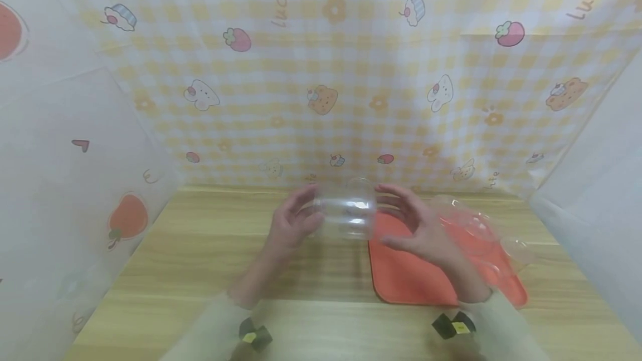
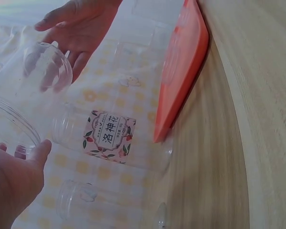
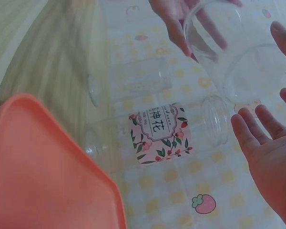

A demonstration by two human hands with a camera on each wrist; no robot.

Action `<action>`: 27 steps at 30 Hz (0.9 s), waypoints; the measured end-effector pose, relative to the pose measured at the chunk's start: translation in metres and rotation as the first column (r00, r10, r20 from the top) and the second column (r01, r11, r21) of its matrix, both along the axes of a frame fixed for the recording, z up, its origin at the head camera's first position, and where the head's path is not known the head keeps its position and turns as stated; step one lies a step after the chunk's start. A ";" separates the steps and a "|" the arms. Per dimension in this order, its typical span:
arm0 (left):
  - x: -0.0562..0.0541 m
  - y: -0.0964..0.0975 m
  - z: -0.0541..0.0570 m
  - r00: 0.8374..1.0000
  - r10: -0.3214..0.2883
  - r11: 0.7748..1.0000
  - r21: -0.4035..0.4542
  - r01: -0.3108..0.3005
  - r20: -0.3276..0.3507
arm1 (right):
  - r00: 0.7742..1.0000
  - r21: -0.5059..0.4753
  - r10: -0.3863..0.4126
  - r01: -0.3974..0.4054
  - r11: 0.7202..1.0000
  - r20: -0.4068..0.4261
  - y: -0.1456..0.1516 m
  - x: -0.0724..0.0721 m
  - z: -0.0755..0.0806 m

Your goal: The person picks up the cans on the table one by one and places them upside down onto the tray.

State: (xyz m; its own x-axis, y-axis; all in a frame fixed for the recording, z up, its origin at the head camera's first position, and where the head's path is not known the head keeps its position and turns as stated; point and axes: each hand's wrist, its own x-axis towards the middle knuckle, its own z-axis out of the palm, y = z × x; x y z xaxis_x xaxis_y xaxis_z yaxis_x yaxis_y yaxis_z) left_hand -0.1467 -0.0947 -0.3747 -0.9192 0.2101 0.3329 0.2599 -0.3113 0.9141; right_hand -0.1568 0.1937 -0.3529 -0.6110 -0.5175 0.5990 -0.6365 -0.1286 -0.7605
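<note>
Jar (image 1: 346, 210), clear and empty-looking, lies on its side in the air over the wooden table (image 1: 215, 249), at the middle of the far half. Thumb and fingers of the left hand (image 1: 293, 222) grip its left end, by the threaded rim, while the right hand (image 1: 418, 227) spreads, fingers loosely bent, just beside the smooth right end (whether a fingertip touches it, I cannot tell). It looks like thin plastic: probably light, fairly stiff, a little slippery on the smooth wall, and more apt to dent than to shatter. The ridged rim should give the surest hold, with a second hand cupped round the base and no hard squeeze midway. Upright at the far side stand a jar with a pink label (image 2: 109, 136) and a smaller clear jar (image 2: 88, 198), both possible to knock, with the patterned cloth (image 1: 281, 71) behind. To the right, the orange-red tray (image 1: 401, 288) bears clear plastic pieces (image 1: 481, 227), and its raised left edge runs below the jar's right end. Left and near, the table seems to offer more room.
</note>
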 end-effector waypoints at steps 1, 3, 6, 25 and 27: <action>0.001 0.001 0.000 1.000 0.003 1.000 0.000 -0.003 0.002 | 1.000 0.002 -0.005 0.005 1.000 0.010 -0.001 0.000 0.000; 0.001 0.003 0.000 1.000 0.005 1.000 -0.005 -0.005 -0.001 | 0.999 0.010 -0.020 0.020 1.000 0.034 -0.002 0.001 -0.001; 0.001 0.005 0.000 1.000 -0.001 1.000 -0.009 0.001 -0.010 | 0.997 0.030 -0.047 0.045 0.999 0.059 -0.003 0.003 -0.001; 0.004 0.005 0.000 1.000 -0.019 0.999 -0.031 0.019 -0.011 | 0.995 0.033 -0.086 0.085 0.996 0.042 -0.011 0.004 -0.007; 0.005 0.004 0.001 1.000 -0.018 0.998 -0.052 0.017 -0.010 | 0.996 0.030 -0.083 0.082 0.996 0.042 -0.011 0.004 -0.007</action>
